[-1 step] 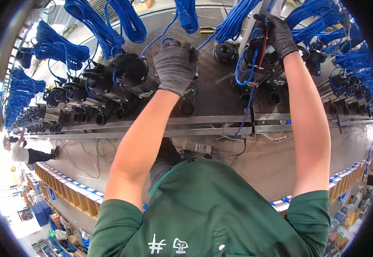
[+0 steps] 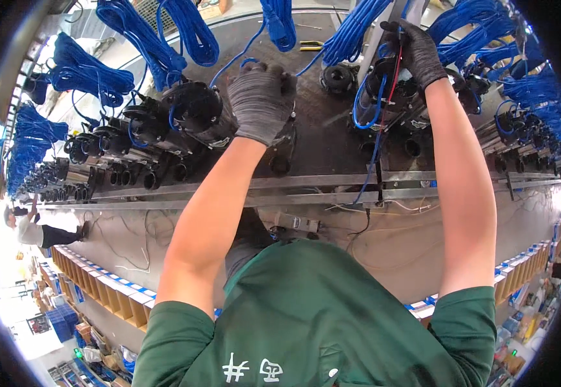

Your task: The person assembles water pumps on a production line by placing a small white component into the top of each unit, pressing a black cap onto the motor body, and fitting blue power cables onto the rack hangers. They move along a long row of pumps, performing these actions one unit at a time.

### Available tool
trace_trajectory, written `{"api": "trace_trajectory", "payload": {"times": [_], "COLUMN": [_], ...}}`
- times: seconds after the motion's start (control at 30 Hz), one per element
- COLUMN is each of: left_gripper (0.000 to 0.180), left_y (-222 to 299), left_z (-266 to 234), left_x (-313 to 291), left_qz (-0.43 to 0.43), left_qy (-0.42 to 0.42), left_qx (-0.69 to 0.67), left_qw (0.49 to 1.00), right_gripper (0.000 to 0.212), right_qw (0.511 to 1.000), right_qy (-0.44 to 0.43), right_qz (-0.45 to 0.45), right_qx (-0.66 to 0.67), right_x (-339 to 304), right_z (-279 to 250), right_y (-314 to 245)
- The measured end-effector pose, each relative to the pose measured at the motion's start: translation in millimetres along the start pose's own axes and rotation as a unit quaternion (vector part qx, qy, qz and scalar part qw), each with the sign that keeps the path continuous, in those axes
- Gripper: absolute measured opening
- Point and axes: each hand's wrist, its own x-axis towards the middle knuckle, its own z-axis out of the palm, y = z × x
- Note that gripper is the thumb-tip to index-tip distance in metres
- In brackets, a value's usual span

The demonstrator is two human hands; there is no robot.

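Note:
My left hand (image 2: 261, 103), in a dark grey glove, is curled closed over the top of an upright-standing or tilted pump-like cylinder (image 2: 284, 137), mostly hidden beneath it. What its fingers grip does not show. A blue cable (image 2: 235, 59) runs beside its knuckles. Farther right, my right hand (image 2: 417, 55), also gloved, is closed around a thin red cord (image 2: 396, 77) beside a pale upright post (image 2: 376, 46). Below that hand a blue cable loop (image 2: 364, 122) hangs by a black-topped metal pump (image 2: 383, 80).
Black-topped pumps (image 2: 193, 109) line the dark bench (image 2: 319, 129) on both sides, with blue cable bundles (image 2: 138, 39) above them. Yellow-handled pliers (image 2: 311, 46) lie at the back. Open cartons (image 2: 113, 293) stand in a row behind me. Another person (image 2: 35, 232) is far left.
My left hand has shifted very slightly to the left. The right hand stays in nearly the same place.

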Motion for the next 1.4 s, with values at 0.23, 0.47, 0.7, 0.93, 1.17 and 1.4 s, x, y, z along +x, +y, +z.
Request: {"api": "trace_trajectory", "payload": {"times": [0.23, 0.47, 0.7, 0.93, 1.17, 1.4], "left_gripper": [0.018, 0.016, 0.015, 0.019, 0.022, 0.020], "left_y": [-69.2, -85.6, -28.2, 17.0, 1.6, -4.3], "left_z": [15.3, 27.9, 9.5, -6.3, -2.8, 2.1], "left_x": [1.9, 11.4, 13.7, 1.2, -2.7, -6.9], "left_qz": [0.090, 0.048, 0.109, -0.016, -0.028, 0.004], "left_qy": [0.055, 0.032, 0.029, -0.001, 0.028, 0.047], "left_qx": [-0.218, -0.339, -0.212, -0.060, -0.033, -0.102], "left_qw": [0.970, 0.939, 0.971, 0.998, 0.999, 0.994], "right_gripper": [0.034, 0.021, 0.031, 0.012, 0.027, 0.030], "right_qw": [1.000, 0.997, 0.990, 0.863, 0.954, 0.987], "right_qy": [0.019, 0.077, 0.051, 0.005, 0.039, 0.081], "right_qz": [0.006, -0.001, -0.048, -0.292, -0.237, -0.118], "right_qx": [0.000, -0.009, -0.125, -0.411, -0.180, -0.070], "right_x": [9.4, -2.8, -2.8, 27.4, -7.4, -89.0], "right_z": [-22.5, -1.7, -0.2, -20.9, 25.0, -5.9], "right_y": [1.1, -5.5, -0.2, 34.6, 23.6, 12.9]}}
